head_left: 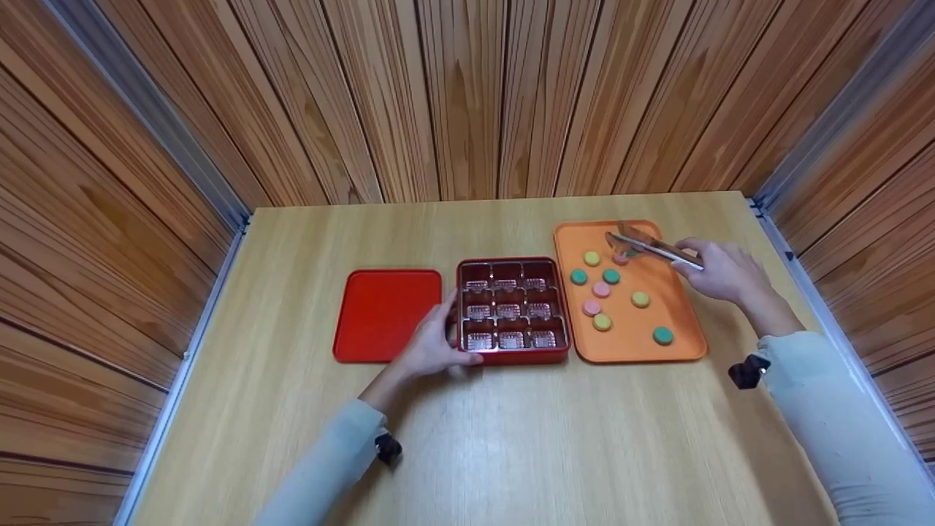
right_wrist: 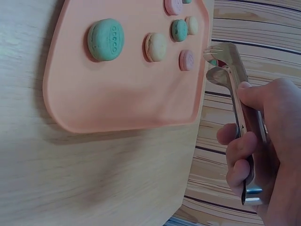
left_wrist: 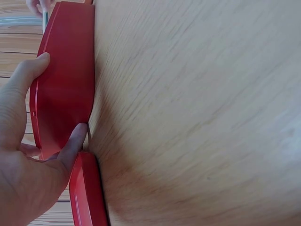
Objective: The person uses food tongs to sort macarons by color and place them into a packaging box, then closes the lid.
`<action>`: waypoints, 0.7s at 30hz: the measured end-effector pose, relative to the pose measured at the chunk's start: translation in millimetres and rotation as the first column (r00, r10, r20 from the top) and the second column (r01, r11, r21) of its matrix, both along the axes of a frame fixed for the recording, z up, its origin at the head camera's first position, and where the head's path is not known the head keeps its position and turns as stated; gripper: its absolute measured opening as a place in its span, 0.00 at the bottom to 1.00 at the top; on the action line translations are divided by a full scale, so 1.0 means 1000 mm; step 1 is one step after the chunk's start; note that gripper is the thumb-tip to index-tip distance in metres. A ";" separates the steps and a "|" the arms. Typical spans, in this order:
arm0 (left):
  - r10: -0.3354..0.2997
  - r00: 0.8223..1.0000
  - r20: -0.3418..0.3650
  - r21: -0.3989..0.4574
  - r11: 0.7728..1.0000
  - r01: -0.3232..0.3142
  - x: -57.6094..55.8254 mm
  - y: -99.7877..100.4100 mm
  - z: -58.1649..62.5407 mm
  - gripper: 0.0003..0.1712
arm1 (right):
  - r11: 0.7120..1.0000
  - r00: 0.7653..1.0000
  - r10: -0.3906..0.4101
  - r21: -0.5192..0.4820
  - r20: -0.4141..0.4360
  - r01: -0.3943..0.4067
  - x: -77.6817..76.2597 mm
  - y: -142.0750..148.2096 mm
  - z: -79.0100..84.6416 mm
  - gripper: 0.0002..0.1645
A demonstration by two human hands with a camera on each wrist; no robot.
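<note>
My left hand (head_left: 432,349) grips the near left corner of a red box (head_left: 524,358), thumb on its front wall and fingers along its left side. The box holds a tray of small compartments with no macarons in them. My right hand (head_left: 723,272) holds metal tongs (head_left: 661,250) over the far part of an orange tray (head_left: 635,352). The tips of the tongs (right_wrist: 237,70) stand apart. A green macaron (right_wrist: 214,62) shows partly between them; whether they touch it I cannot tell. A pink macaron (head_left: 620,259) lies just below the tongs.
Several pink, yellow and green macarons are scattered over the tray, one green macaron (head_left: 662,336) near its front right corner. Left of the box lies a red lid (head_left: 387,314). Wood-panelled walls (head_left: 467,102) stand behind and beside the table (head_left: 467,453).
</note>
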State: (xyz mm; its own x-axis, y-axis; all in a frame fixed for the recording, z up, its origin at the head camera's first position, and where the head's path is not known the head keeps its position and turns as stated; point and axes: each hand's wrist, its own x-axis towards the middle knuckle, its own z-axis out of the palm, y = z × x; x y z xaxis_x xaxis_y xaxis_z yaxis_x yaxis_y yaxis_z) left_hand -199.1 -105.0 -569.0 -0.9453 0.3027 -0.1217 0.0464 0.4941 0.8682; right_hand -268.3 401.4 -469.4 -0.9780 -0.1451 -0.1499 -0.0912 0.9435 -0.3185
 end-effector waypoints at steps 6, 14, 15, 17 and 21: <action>-0.004 1.000 -0.013 0.001 1.000 0.004 0.001 0.001 -0.001 0.76 | 1.000 1.000 0.011 0.012 0.012 -0.011 -0.002 0.000 -0.005 0.37; -0.005 1.000 -0.017 0.007 1.000 0.005 0.001 0.000 0.001 0.76 | 1.000 0.999 0.008 0.019 0.045 -0.009 -0.005 0.002 -0.010 0.37; -0.005 1.000 -0.016 0.008 1.000 0.006 0.001 0.000 0.001 0.76 | 1.000 0.999 0.008 0.020 0.048 -0.009 -0.005 0.002 -0.010 0.37; -0.006 1.000 -0.014 0.009 1.000 0.006 0.002 0.000 0.001 0.76 | 1.000 0.998 0.010 0.021 0.056 -0.012 -0.005 0.003 -0.012 0.37; -0.007 1.000 -0.014 0.007 1.000 0.007 0.001 -0.001 0.001 0.75 | 1.000 0.997 0.012 0.016 0.077 -0.013 -0.005 0.004 -0.014 0.37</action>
